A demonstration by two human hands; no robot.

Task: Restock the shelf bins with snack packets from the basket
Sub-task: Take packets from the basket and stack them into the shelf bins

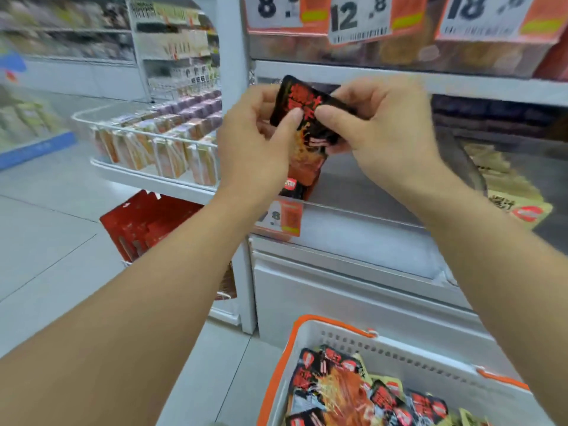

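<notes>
Three price tags above the hands, along the upper shelf edge: left tag (278,10) shows "8."; middle tag (361,18) "12.8"; right tag (482,13) "18.", last digit cut off. Small tag (281,218) below the hands: "8" legible, rest blurred. Packet (302,118) print between the hands: red characters, unreadable.
</notes>
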